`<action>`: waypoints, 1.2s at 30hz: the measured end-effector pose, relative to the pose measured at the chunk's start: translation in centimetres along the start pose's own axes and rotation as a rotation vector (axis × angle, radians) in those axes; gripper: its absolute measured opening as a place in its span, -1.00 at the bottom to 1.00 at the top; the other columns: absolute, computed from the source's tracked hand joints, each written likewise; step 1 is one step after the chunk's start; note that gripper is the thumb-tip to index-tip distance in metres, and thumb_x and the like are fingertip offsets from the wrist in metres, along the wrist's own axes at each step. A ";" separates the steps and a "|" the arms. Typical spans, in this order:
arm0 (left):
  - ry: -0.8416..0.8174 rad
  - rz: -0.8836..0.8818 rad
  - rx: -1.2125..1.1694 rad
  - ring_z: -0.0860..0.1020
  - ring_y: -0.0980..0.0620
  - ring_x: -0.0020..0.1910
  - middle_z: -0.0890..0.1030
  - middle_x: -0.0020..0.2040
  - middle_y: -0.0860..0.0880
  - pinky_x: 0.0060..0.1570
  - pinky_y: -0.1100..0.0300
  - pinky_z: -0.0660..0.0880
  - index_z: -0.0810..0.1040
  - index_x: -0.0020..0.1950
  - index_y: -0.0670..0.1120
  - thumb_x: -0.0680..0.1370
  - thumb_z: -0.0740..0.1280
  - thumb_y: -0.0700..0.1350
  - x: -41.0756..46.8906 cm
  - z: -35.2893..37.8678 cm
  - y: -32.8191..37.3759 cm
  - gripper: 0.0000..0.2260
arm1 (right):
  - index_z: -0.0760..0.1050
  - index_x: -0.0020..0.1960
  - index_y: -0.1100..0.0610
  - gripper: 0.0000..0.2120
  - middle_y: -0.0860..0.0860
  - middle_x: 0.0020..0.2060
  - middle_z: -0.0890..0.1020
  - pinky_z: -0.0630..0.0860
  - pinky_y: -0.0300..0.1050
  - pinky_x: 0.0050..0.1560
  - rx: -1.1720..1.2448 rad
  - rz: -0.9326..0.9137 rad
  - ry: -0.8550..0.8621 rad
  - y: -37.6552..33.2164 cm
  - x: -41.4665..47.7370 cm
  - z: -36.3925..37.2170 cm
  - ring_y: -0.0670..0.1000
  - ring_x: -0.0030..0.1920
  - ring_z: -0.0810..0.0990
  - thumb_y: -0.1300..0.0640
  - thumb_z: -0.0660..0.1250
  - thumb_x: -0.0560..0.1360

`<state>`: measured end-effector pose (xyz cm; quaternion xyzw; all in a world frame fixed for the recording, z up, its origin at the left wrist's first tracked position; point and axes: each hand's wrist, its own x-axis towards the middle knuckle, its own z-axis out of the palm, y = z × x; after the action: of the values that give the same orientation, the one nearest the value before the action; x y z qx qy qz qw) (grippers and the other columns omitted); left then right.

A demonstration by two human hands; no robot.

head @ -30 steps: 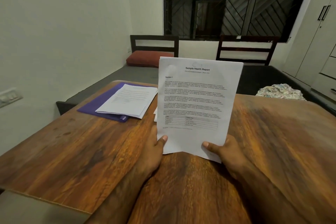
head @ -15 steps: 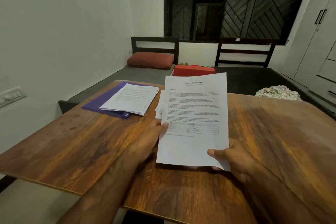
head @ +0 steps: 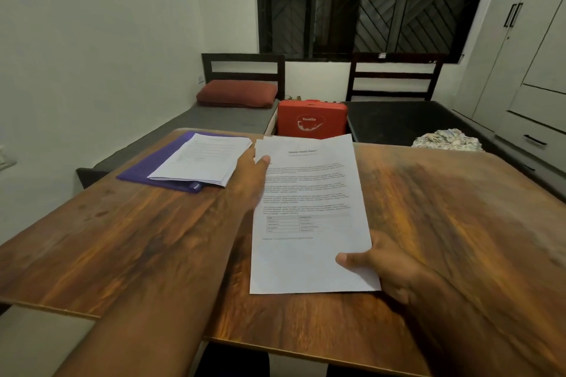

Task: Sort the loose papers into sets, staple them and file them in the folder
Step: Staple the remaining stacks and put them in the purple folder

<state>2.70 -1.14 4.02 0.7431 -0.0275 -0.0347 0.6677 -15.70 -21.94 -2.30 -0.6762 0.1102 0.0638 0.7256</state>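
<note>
My right grip (head: 395, 272) pinches the report sheet (head: 306, 193) at its near corner; left grip (head: 249, 177) — fingers hidden, cannot tell. Square edges before stapling.

Table (head: 122, 239): wood, strongly grained, finished to a low sheen. Printed sheet (head: 306, 260) over the table's middle: white paper, matt and smooth. Folder (head: 153, 165) at the table's far left: purple plastic is indicated, slightly glossy. Stack of papers (head: 202, 159) on it: matt paper. Beyond the table's far edge, a smooth red plastic case (head: 311, 119), a cloth cushion (head: 235, 93) and crumpled patterned cloth (head: 447, 139) are noted.
</note>
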 end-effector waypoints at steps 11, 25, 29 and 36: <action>-0.092 -0.027 0.119 0.71 -0.02 0.02 0.68 0.16 0.00 -0.01 -0.02 0.68 0.50 0.31 0.04 0.64 0.33 0.03 -1.4 0.1 -4.6 -0.74 | 0.53 0.31 -0.14 -0.73 -0.12 0.24 0.60 0.66 0.06 0.17 -0.615 -0.135 0.364 -5.9 4.0 -0.6 0.02 0.10 0.66 -0.07 0.40 0.62; -0.251 0.006 0.069 0.70 -0.04 0.07 0.66 0.20 0.00 0.02 -0.11 0.69 0.41 0.47 0.06 0.73 0.21 -0.08 -5.6 3.6 -5.8 -0.70 | 0.61 0.31 -0.03 -0.76 -0.09 0.23 0.67 0.56 0.06 0.30 -0.678 -0.380 0.351 -3.6 10.7 5.4 -0.01 0.18 0.63 0.05 0.28 0.70; -0.211 0.020 0.135 0.69 -0.05 0.06 0.66 0.15 -0.03 0.03 -0.15 0.68 0.45 0.40 0.07 0.73 0.20 -0.07 -4.8 4.5 -6.2 -0.75 | 0.65 0.18 0.03 -0.84 -0.08 0.02 0.70 0.62 -0.12 0.07 -0.617 -0.388 0.387 -3.0 11.9 4.7 -0.05 -0.02 0.65 0.10 0.30 0.68; -0.139 0.098 0.599 0.60 -0.05 0.22 0.61 0.27 -0.04 0.26 -0.03 0.56 0.48 0.40 -0.04 0.71 0.22 -0.07 -2.8 6.8 -5.8 -0.73 | 0.67 0.06 0.06 -0.88 -0.06 -0.07 0.70 0.61 -0.11 0.01 -0.588 -0.384 0.394 -0.9 13.5 2.7 -0.05 -0.06 0.65 0.18 0.35 0.65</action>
<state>-0.75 -7.01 -2.46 0.9004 -0.1181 -0.0436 0.4164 -2.18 -20.11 -4.58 -0.8624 0.0962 -0.1751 0.4651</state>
